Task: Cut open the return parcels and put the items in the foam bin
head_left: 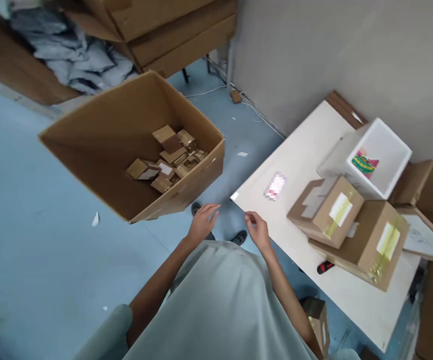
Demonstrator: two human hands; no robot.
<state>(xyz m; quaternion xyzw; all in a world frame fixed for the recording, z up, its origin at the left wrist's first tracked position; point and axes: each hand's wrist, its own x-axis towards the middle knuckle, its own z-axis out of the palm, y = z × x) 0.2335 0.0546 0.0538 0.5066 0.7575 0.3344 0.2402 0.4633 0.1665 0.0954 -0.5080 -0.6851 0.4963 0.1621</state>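
My left hand (202, 222) is in front of my body with its fingers stretched out and the thumb apart. It holds nothing and is just below the near corner of a large open cardboard box (186, 202). Inside that box lies a heap of small cardboard boxes (169, 157), several of them taped. My right hand (257, 230) is beside the front edge of a white table (256, 195), near its corner. Its fingers are loosely bent, thumb a little apart, and nothing shows in them. Whether its fingertips touch the table edge, I cannot tell.
On the table are two taped cardboard boxes (362, 240), a white foam box (385, 165) with a colourful packet, a blurred small item (275, 186) and a red-and-black tool (325, 267). Another carton (318, 320) is under the table. Grey bundles (81, 57) lie at the far left.
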